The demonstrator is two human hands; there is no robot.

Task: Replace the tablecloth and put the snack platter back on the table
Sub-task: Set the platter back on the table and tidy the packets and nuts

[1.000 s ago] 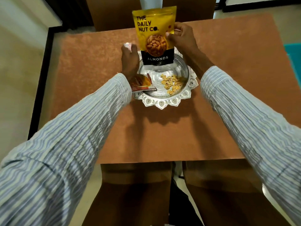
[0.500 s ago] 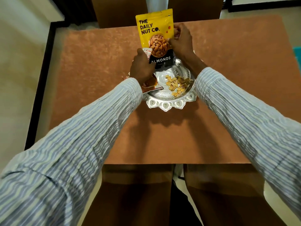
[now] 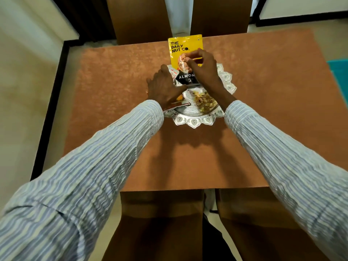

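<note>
Right hand (image 3: 202, 67) pinches the almond bag (image 3: 184, 51), propped at the platter's (image 3: 194, 121) far rim on the cloth (image 3: 113, 81); left hand (image 3: 164, 87) lies flat by a wrapper (image 3: 172, 71), holding nothing. Released leaning, the bag may topple onto the nuts (image 3: 204, 101)

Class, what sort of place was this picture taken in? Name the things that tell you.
Probably a home dining area: a table under a brown tablecloth, tall-backed chairs around it, and an ornate silver snack platter.
</note>
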